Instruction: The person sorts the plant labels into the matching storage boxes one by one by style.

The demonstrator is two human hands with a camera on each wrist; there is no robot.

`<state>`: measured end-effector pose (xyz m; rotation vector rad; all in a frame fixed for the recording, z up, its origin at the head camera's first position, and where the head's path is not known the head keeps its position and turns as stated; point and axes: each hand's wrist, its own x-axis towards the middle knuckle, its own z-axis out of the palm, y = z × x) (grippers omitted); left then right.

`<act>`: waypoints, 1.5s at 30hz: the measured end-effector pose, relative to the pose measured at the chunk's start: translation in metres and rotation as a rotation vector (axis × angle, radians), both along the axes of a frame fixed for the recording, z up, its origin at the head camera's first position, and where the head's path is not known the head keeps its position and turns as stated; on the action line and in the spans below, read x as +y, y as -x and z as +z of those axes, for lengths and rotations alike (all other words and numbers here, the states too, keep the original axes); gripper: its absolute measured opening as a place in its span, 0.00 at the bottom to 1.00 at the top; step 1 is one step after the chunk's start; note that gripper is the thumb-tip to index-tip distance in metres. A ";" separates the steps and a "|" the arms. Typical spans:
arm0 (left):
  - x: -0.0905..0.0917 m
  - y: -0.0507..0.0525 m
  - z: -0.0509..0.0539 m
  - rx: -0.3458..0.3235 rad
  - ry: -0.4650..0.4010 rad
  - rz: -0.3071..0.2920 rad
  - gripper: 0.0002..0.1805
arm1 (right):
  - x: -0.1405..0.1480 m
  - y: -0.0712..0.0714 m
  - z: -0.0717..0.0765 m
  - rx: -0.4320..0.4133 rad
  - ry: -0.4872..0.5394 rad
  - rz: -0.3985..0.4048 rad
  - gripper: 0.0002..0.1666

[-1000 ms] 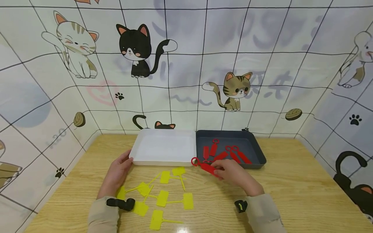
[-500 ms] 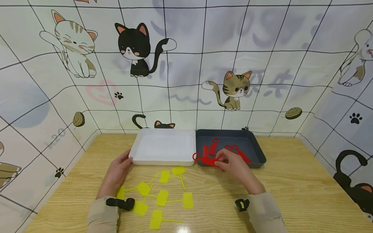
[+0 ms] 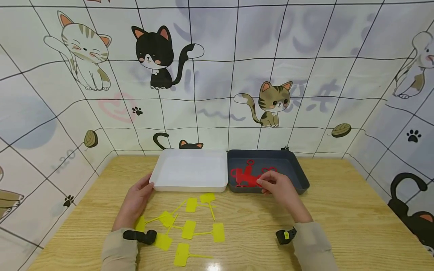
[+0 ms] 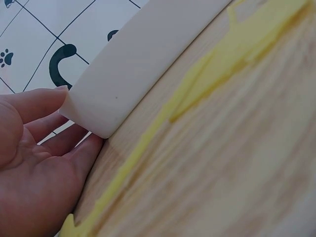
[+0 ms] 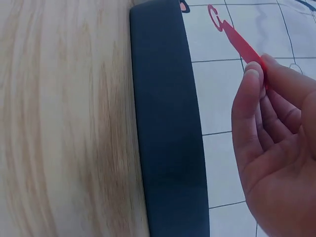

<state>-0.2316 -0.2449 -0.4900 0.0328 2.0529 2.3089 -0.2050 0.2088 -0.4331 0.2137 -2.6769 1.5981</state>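
The right hand (image 3: 280, 187) has its fingers pinched on a flat red ring-ended plastic tag (image 5: 243, 45), over the dark grey rectangular tray (image 3: 288, 162), other red tags (image 3: 249, 170) lying beneath. The left hand (image 3: 138, 192) has thumb and fingers apart, touching the white rectangular tray (image 3: 193, 169). The reds look nearly done; the yellow stemmed plastic tags (image 3: 218, 232), right of the left fingers on the wooden tabletop (image 3: 339, 207), seem untouched.

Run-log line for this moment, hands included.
right hand: pinches red tag over dark tray | left hand: touches white tray | yellow tags: on table
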 end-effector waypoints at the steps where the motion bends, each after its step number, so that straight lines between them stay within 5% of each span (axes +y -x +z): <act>1: 0.000 0.000 0.000 0.001 0.001 -0.001 0.30 | 0.002 0.000 0.000 0.003 0.016 -0.005 0.16; 15: 0.001 -0.001 0.002 0.005 0.002 0.003 0.31 | 0.029 0.004 -0.005 0.067 0.072 -0.232 0.23; 21: 0.001 -0.002 0.003 -0.003 -0.002 -0.003 0.31 | 0.040 0.003 -0.007 0.022 0.068 -0.300 0.23; 28: 0.000 -0.002 0.001 -0.005 -0.010 0.003 0.30 | 0.046 0.002 -0.010 -0.069 0.000 -0.320 0.24; 37: 0.001 -0.001 0.001 0.004 -0.003 0.006 0.30 | 0.062 0.001 -0.015 -0.075 -0.021 -0.390 0.26; 45: 0.001 -0.001 0.001 -0.002 -0.006 0.004 0.30 | 0.069 -0.002 -0.010 -0.094 -0.017 -0.368 0.29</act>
